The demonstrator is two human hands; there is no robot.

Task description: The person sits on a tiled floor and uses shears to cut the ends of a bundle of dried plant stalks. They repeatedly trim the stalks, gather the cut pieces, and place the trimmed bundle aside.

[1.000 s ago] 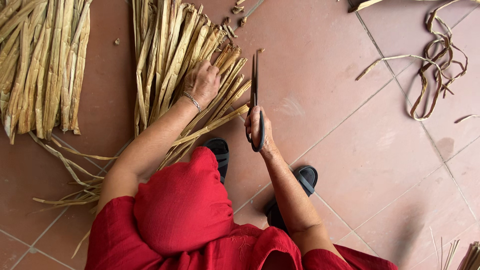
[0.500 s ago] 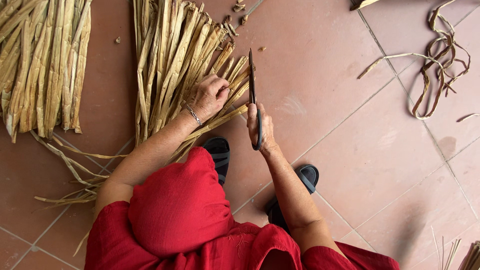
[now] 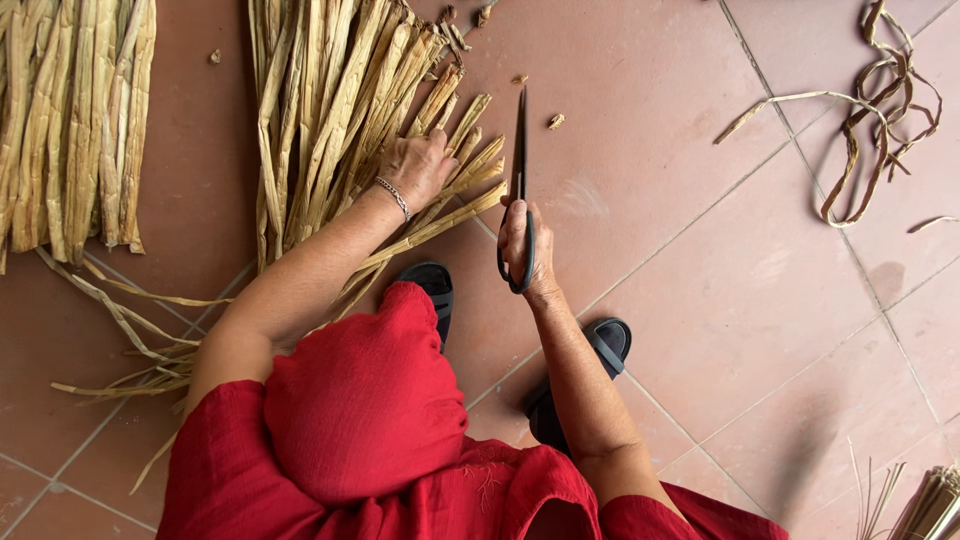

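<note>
A floor of large reddish-brown tiles (image 3: 700, 330) is seen across the whole frame, crossed by pale grout lines running diagonally. Soft, even daylight is cast over it, and faint shadows are thrown at the lower right. Small dry scraps (image 3: 556, 121) are scattered near the upper middle. No walls, windows or furniture can be made out from this downward view.

both arms outstretched, left hand (image 3: 418, 165) and right hand (image 3: 524, 245) clenched

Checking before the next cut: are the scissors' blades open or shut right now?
Shut. The scissors in the right hand show as one narrow dark blade line pointing away, with no gap at the tips; the left hand presses the dried stalks.
</note>
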